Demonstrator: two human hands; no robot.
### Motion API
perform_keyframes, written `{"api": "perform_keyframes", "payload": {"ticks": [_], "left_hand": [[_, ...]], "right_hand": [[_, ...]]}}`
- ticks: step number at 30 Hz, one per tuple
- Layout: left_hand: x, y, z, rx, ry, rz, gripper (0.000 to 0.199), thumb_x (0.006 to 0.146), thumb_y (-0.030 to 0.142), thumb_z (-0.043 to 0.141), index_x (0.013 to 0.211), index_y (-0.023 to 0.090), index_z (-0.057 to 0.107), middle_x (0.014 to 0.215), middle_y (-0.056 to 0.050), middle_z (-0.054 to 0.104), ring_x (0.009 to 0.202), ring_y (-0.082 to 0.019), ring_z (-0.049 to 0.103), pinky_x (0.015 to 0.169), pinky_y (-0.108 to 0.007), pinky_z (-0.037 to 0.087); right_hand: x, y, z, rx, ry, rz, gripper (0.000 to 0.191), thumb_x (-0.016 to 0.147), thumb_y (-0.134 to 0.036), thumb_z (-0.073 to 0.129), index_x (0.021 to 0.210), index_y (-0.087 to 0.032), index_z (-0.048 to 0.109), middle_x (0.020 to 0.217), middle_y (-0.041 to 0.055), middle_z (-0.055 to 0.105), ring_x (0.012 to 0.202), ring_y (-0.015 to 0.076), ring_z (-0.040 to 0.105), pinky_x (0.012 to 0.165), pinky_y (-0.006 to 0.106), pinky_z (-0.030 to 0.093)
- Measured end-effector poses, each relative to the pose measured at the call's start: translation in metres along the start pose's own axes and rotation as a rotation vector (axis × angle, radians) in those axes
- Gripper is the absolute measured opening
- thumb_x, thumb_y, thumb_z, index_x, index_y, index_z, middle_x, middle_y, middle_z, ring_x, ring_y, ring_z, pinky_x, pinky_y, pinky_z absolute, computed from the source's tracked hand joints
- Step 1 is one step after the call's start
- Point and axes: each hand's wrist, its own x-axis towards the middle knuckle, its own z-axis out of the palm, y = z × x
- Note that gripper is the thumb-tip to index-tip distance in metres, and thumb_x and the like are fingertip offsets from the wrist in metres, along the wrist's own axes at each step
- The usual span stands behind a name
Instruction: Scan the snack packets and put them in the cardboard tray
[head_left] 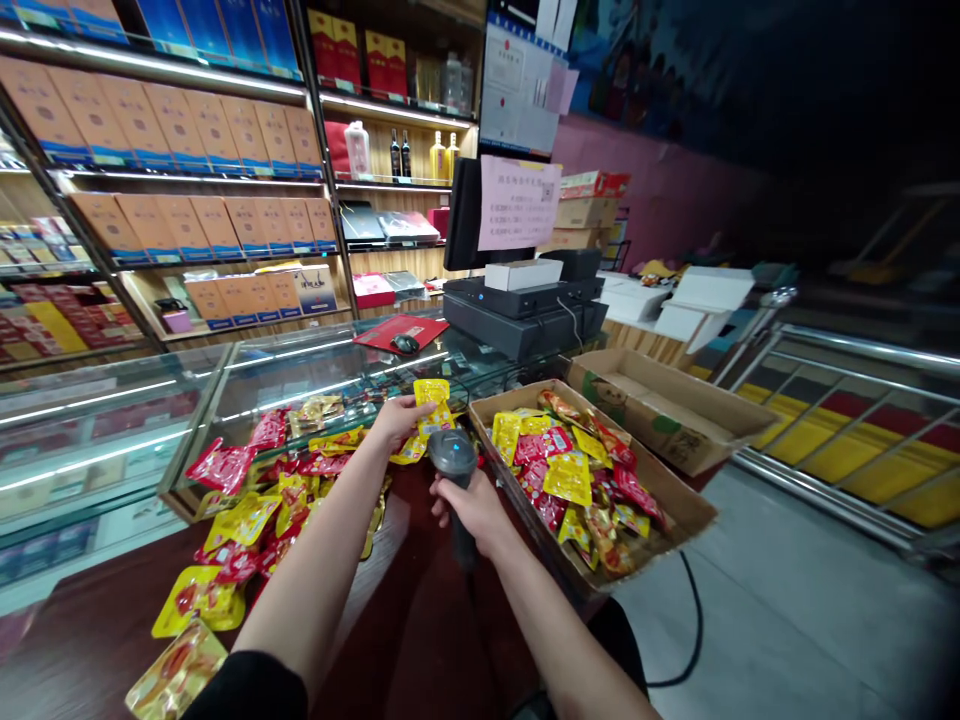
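Pinched in my left hand [399,420] is a yellow snack packet [432,397], held up just beyond the scanner's head. My right hand [469,508] is wrapped round the handle of a dark barcode scanner [453,455], which shows a small blue light on top. Red, yellow and gold snack packets [244,520] lie in a loose heap on the dark table, left of and partly behind my left forearm. More packets [568,477] fill a cardboard box [679,535] to the right of my right hand.
Behind the hands stands a glass display counter [300,365] with a mouse [405,343] on a red folder. A monitor [465,215] sits on a black cash drawer [517,325]. Another cardboard box [660,405] and a metal railing [840,430] are at right. Boxed goods line the shelves [187,175].
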Motion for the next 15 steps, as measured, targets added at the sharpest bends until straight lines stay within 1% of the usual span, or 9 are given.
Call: {"api": "perform_keyframes", "payload": {"ticks": [2,4,10,15], "left_hand": [[0.0036,-0.0022,0.0048,-0.008,-0.040,-0.002,0.055,0.046,0.040,0.086,0.094,0.015,0.072,0.084,-0.007,0.072,0.056,-0.011,0.060,0.047,-0.017,0.041],[0.0047,-0.0044,0.0078,-0.022,-0.068,-0.015,0.055,0.046,0.039,0.086,0.095,0.016,0.072,0.085,-0.007,0.071,0.058,-0.011,0.061,0.048,-0.018,0.042],[0.0032,-0.0035,0.0077,-0.020,-0.068,-0.049,0.056,0.046,0.037,0.086,0.096,0.016,0.072,0.086,-0.007,0.072,0.061,-0.012,0.062,0.050,-0.019,0.044],[0.0061,-0.0066,0.0071,-0.074,-0.104,0.021,0.052,0.048,0.037,0.086,0.093,0.015,0.073,0.083,-0.009,0.072,0.066,-0.016,0.064,0.054,-0.023,0.047]], "right_hand": [[0.0000,-0.0006,0.0015,-0.059,0.023,0.016,0.007,0.062,-0.022,0.054,0.065,-0.017,0.057,0.045,-0.0026,0.054,0.037,0.0110,0.049,0.036,0.022,0.039],[0.0005,0.0002,0.0006,-0.094,0.041,0.019,0.005,0.063,-0.022,0.053,0.062,-0.018,0.054,0.039,-0.0041,0.050,0.034,0.0097,0.045,0.035,0.021,0.037],[-0.0003,0.0014,-0.0037,-0.099,0.040,0.001,0.006,0.064,-0.021,0.052,0.059,-0.019,0.051,0.038,-0.0053,0.048,0.032,0.0093,0.043,0.034,0.020,0.036],[-0.0009,0.0011,-0.0026,-0.116,0.030,-0.008,0.010,0.065,-0.022,0.052,0.056,-0.019,0.050,0.036,-0.0055,0.047,0.031,0.0093,0.043,0.034,0.020,0.035]]}}
